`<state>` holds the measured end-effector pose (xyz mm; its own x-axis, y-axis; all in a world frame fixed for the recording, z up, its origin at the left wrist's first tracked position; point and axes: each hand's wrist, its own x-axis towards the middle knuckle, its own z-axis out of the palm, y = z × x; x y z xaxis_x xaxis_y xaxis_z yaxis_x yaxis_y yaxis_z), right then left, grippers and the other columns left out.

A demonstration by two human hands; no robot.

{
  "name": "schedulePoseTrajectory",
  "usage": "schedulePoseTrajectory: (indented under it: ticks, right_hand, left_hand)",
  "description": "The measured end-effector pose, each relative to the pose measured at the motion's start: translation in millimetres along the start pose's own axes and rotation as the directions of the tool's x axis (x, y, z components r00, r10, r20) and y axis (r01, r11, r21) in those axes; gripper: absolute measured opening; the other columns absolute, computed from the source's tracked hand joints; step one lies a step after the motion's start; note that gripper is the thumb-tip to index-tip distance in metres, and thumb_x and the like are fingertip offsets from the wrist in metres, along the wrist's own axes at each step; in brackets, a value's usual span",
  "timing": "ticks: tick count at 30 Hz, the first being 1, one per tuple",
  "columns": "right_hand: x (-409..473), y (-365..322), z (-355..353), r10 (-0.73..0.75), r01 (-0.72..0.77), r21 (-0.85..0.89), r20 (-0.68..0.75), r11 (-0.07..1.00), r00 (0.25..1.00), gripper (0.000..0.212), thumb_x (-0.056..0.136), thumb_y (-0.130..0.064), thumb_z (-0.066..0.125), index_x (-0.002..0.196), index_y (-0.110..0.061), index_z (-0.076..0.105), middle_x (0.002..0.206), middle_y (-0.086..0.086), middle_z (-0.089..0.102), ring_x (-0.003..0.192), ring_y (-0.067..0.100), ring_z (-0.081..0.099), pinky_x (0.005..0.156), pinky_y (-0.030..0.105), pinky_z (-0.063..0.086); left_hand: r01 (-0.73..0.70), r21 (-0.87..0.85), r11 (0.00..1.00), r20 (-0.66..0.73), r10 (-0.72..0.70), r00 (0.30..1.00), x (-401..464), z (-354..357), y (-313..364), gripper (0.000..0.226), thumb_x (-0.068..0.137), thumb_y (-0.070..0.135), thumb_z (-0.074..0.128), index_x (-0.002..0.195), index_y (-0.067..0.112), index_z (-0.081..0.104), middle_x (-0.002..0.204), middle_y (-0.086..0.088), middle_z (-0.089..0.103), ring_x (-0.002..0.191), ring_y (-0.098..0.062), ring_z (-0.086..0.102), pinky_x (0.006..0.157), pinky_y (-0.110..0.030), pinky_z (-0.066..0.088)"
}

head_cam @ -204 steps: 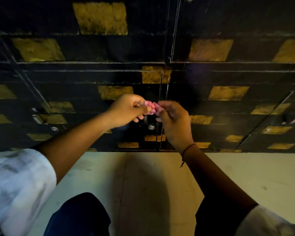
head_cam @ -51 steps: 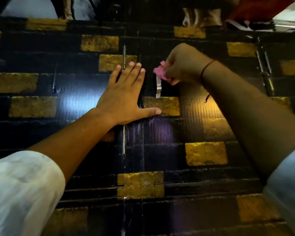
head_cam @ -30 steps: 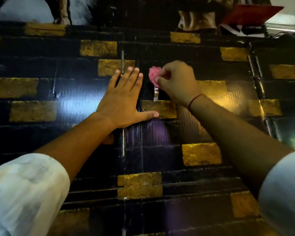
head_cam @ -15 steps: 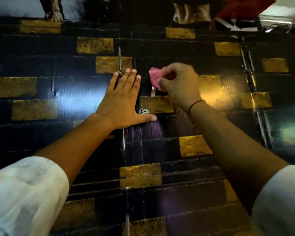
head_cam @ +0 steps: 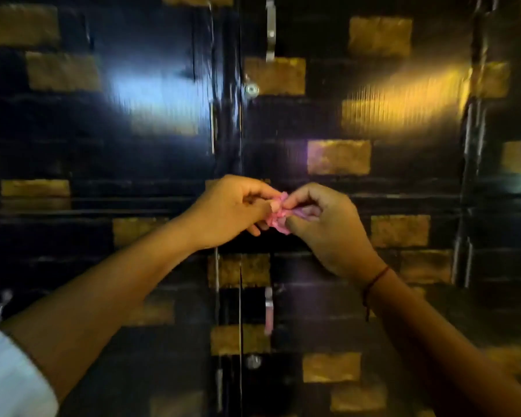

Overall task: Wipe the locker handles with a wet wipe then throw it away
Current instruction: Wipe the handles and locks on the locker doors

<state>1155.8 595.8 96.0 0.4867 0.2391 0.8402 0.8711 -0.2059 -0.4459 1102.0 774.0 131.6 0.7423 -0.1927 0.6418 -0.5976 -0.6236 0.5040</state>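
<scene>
both our hands meet in front of the dark locker doors (head_cam: 151, 152). our left hand (head_cam: 229, 210) pinches the crumpled pink wipe (head_cam: 278, 213) from one side, our right hand (head_cam: 325, 227) pinches it from the other, fingers curled in on it. the wipe sits between the fingertips, off the doors. one metal handle (head_cam: 270, 30) stands above the hands, another handle (head_cam: 269, 310) below, each with a round lock (head_cam: 251, 89) near it. a red thread (head_cam: 373, 281) circles our right wrist.
</scene>
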Motion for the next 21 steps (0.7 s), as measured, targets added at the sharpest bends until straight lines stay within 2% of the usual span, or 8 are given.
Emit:
schedulePoseTrajectory:
  ticks: [5, 9, 11, 12, 14, 16, 18, 21]
  right_hand:
    - [-77, 43, 21, 0.0, -0.014, -0.113, -0.118, 0.993, 0.993, 0.019, 0.084, -0.004, 0.073, 0.094, -0.02, 0.072, 0.094, -0.011, 0.066, 0.089, 0.005, 0.064, 0.08, 0.016, 0.053]
    - [-112, 44, 43, 0.303, -0.296, 0.377, 0.04, 0.878, 0.952, 0.007, 0.095, -0.021, 0.065, 0.097, -0.021, 0.072, 0.096, 0.0, 0.074, 0.091, 0.014, 0.071, 0.076, 0.031, 0.06]
    - [-118, 50, 53, 0.335, -0.304, 0.434, 0.005, 0.848, 0.942, 0.007, 0.093, -0.018, 0.069, 0.096, -0.013, 0.073, 0.096, 0.005, 0.074, 0.091, 0.018, 0.072, 0.08, 0.039, 0.061]
    - [-117, 54, 57, 0.314, -0.276, 0.398, -0.032, 0.875, 0.949, 0.007, 0.092, -0.016, 0.07, 0.096, -0.012, 0.073, 0.096, 0.004, 0.075, 0.091, 0.017, 0.072, 0.083, 0.041, 0.061]
    - [-117, 61, 67, 0.205, -0.176, 0.241, -0.098, 0.954, 0.974, 0.006, 0.091, -0.014, 0.07, 0.096, -0.013, 0.075, 0.098, -0.001, 0.074, 0.094, 0.012, 0.071, 0.085, 0.039, 0.059]
    - [-118, 67, 80, 0.047, -0.044, 0.031, -0.138, 0.999, 0.989, 0.008, 0.09, -0.01, 0.071, 0.095, -0.013, 0.076, 0.1, -0.002, 0.071, 0.097, 0.006, 0.066, 0.088, 0.028, 0.056]
    - [-124, 72, 92, -0.054, 0.038, -0.099, -0.159, 0.994, 0.986, 0.008, 0.088, -0.008, 0.072, 0.093, -0.014, 0.076, 0.099, -0.001, 0.07, 0.096, 0.004, 0.063, 0.089, 0.02, 0.052]
    - [-143, 88, 102, -0.044, 0.022, -0.107, -0.212, 0.994, 0.976, 0.007, 0.087, -0.011, 0.075, 0.091, -0.016, 0.076, 0.097, -0.004, 0.071, 0.093, 0.002, 0.064, 0.084, 0.015, 0.051]
  left_hand:
    - [0.186, -0.139, 0.973, -0.005, -0.189, 0.982, -48, 58, -36, 0.013, 0.095, 0.003, 0.069, 0.094, 0.015, 0.074, 0.081, -0.011, 0.076, 0.073, -0.018, 0.071, 0.072, -0.036, 0.064]
    - [0.145, -0.245, 0.958, -0.066, -0.166, 0.984, -77, 89, -60, 0.008, 0.095, 0.002, 0.068, 0.098, 0.008, 0.072, 0.087, -0.016, 0.076, 0.081, -0.031, 0.075, 0.078, -0.041, 0.064]
    - [0.103, -0.207, 0.973, -0.063, -0.118, 0.991, -87, 99, -73, 0.008, 0.095, 0.004, 0.069, 0.1, 0.008, 0.073, 0.085, -0.006, 0.077, 0.078, -0.024, 0.075, 0.078, -0.037, 0.062]
    - [0.058, -0.127, 0.99, -0.1, -0.071, 0.992, -91, 100, -81, 0.011, 0.096, 0.004, 0.069, 0.102, 0.011, 0.075, 0.088, 0.001, 0.077, 0.081, -0.016, 0.075, 0.078, -0.032, 0.061]
    - [-0.075, 0.262, 0.962, -0.238, 0.14, 0.961, -99, 98, -99, 0.022, 0.094, 0.013, 0.065, 0.114, 0.017, 0.074, 0.106, 0.009, 0.074, 0.099, -0.005, 0.067, 0.089, -0.029, 0.054]
    - [-0.115, 0.65, 0.751, -0.229, 0.338, 0.913, -107, 95, -118, 0.053, 0.087, 0.035, 0.06, 0.136, 0.016, 0.063, 0.137, -0.002, 0.061, 0.127, -0.016, 0.051, 0.105, -0.034, 0.037]
    - [-0.123, 0.788, 0.604, -0.137, 0.367, 0.92, -116, 100, -135, 0.08, 0.085, 0.053, 0.058, 0.152, 0.011, 0.044, 0.159, -0.013, 0.038, 0.147, -0.028, 0.033, 0.114, -0.042, 0.024]
    - [-0.145, 0.871, 0.468, -0.036, 0.357, 0.933, -125, 114, -162, 0.103, 0.084, 0.066, 0.06, 0.16, 0.006, 0.024, 0.167, -0.02, 0.02, 0.157, -0.035, 0.014, 0.126, -0.052, 0.009]
